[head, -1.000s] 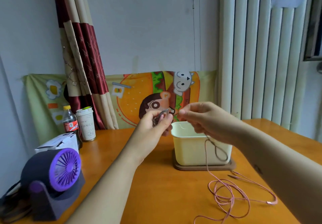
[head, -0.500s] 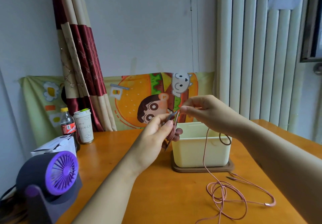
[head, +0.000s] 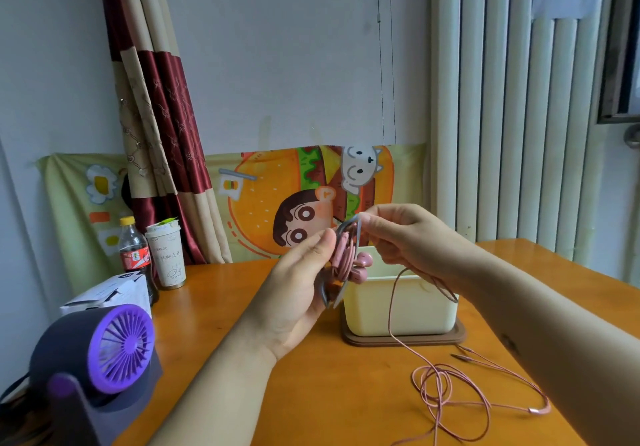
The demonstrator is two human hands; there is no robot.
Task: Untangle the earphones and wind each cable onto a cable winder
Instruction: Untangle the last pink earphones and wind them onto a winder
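My left hand [head: 298,293] grips the flat grey plastic winder [head: 326,296] as an anchor; my right hand [head: 412,237] pinches the thin pink earphone cable [head: 390,308] beside it for wrapping, slack trailing onto the orange table [head: 311,393].

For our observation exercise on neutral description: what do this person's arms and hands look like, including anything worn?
Both forearms are bare as far as the frame shows: no sleeves, watch or bracelet. The left hand and right hand show no rings or gloves. The right forearm carries one small dark mark.
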